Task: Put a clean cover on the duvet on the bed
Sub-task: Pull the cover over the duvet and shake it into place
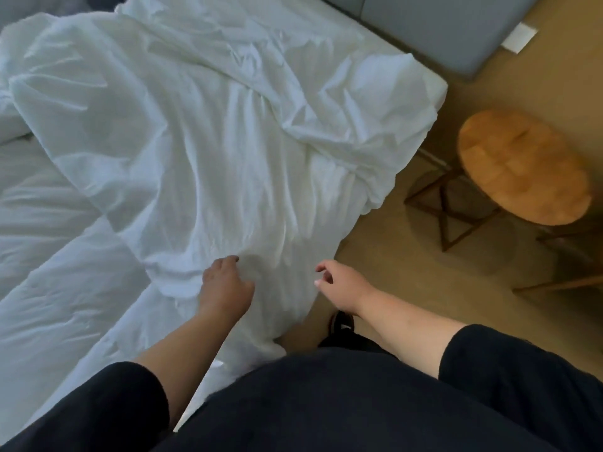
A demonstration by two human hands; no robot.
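- Tan carpet fills the right of the frame, with a round wooden stool at mid right and a grey upholstered panel along the upper right; the bed takes the whole left side.
- We see the white cover spread in loose folds from the upper left down to the lower centre, its near end spilling over the bed's edge toward the floor. We judge it is laid out this way so its open end faces us.
- At the far left a puffier white mass looks like the duvet; we cannot say for certain where duvet ends and sheet begins.
- Our left hand, at lower centre, rests on the cover's near end with its fingers curled into the cloth, probably feeling for the hem; whether it truly pinches fabric we cannot tell.
- Our right hand hangs over the carpet just beside the drooping edge, fingers loosely bent and holding nothing, well placed to take the other side.
- Both hands are apart; a dark shoe shows beneath the right wrist.
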